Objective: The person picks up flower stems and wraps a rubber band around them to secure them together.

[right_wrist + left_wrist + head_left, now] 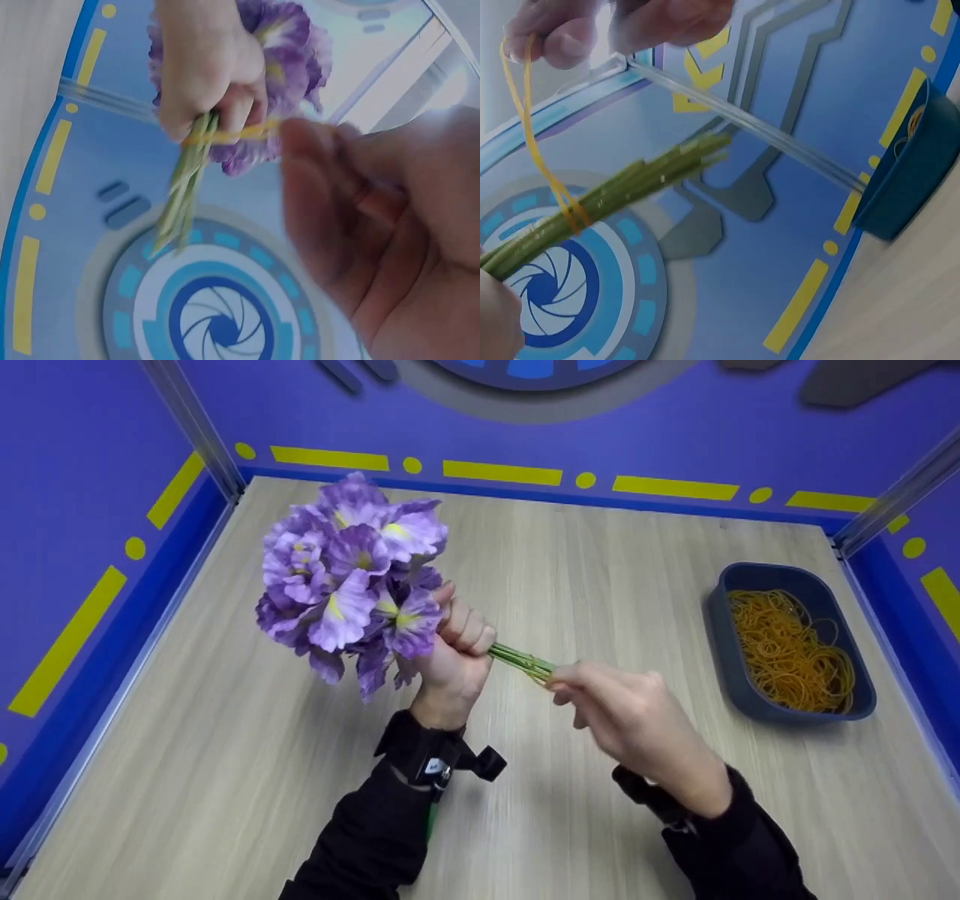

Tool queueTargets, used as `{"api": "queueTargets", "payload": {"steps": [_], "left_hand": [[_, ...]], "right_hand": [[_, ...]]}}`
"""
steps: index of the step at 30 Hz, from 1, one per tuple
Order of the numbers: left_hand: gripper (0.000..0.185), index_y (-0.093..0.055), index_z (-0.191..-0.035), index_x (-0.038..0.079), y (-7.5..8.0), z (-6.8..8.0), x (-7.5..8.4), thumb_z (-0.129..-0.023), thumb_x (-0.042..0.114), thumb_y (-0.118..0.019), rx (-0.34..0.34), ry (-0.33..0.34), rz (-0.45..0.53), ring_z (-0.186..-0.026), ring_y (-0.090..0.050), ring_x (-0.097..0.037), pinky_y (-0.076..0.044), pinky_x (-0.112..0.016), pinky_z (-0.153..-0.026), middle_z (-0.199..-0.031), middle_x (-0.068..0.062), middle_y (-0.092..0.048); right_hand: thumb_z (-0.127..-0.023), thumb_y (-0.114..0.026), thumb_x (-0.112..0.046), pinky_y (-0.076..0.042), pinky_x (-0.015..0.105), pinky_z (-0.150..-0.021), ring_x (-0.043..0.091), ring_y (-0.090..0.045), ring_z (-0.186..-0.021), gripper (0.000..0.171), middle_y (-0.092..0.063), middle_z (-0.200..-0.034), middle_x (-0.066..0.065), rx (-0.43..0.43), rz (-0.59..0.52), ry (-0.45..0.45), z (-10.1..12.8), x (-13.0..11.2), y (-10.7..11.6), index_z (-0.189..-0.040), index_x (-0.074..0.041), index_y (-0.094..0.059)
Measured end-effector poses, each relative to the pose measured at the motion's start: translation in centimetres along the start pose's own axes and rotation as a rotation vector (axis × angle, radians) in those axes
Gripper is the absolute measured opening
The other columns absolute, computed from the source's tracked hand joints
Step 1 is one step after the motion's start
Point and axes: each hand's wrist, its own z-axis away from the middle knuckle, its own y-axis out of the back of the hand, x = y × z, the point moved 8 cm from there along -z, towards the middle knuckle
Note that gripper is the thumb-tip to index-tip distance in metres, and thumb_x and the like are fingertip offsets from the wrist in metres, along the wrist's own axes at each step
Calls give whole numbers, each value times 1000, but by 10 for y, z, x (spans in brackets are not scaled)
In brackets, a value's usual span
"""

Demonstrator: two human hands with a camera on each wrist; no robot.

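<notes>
**Purple flowers get a band**

The left hand (455,660) wraps tight around the green stems (523,661) of the purple flowers (352,577), up off the table (225,750). The right hand (637,720) pinches a stretched yellow rubber band (536,150) looped on the stems

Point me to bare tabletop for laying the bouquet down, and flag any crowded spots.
Bare table lies left of the left hand and bouquet; also the far strip along the back wall. Crowded: right edge, where the blue tray of rubber bands sits beside the right hand.
</notes>
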Motion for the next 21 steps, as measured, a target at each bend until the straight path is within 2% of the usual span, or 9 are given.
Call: {"api": "queueTargets", "payload": {"steps": [3, 6, 10, 11, 15, 21], "left_hand": [[60, -16, -60, 19, -11, 5, -9, -86, 13, -70, -69, 87, 55, -43, -12, -3, -8, -19, -40, -51, 9, -14], [58, -16, -59, 20, -20, 11, -19, -89, 12, -65, -116, 180, 131, -43, -11, -3, -8, -18, -40, -51, 9, -14], [55, -17, -59, 21, -29, 18, -32, -90, 12, -61, -123, 286, 226, -43, -9, -3, -6, -18, -40, -51, 10, -13], [55, -17, -59, 21, -30, 20, -35, -90, 12, -61, -121, 304, 236, -43, -9, -3, -6, -18, -40, -51, 10, -13], [56, -16, -58, 21, -32, 26, -44, -90, 13, -61, -107, 348, 231, -43, -8, -3, -5, -18, -40, -51, 10, -12], [56, -15, -58, 20, -25, 26, -48, -88, 14, -62, -52, 332, 177, -44, -10, -3, -6, -17, -42, -52, 10, -13]], "right_hand": [[-106, -53, -16, -50, 14, -51, 7, -61, -54, 23, -70, -81, 5, 73, -82, -22, -2, 11, 15, -99, 0, -68], [-106, -54, -18, -48, 14, -52, 7, -59, -55, 23, -69, -83, 4, 104, -59, -40, -2, 23, 24, -100, -1, -70], [-100, -61, -4, -46, 15, -54, 6, -58, -57, 11, -66, -82, 2, 88, -45, -66, -1, 40, 26, -103, -4, -71], [-98, -62, 0, -46, 15, -54, 6, -57, -57, 12, -65, -81, 2, 82, -40, -74, 0, 44, 25, -104, -5, -71], [-90, -67, 10, -44, 16, -52, 5, -55, -55, 23, -63, -78, 0, 63, -3, -84, 1, 64, 17, -104, -8, -72], [-95, -68, -3, -46, 22, -50, 5, -55, -53, 11, -65, -72, -2, -27, 78, -114, 5, 95, -17, -102, -10, -72]]}}
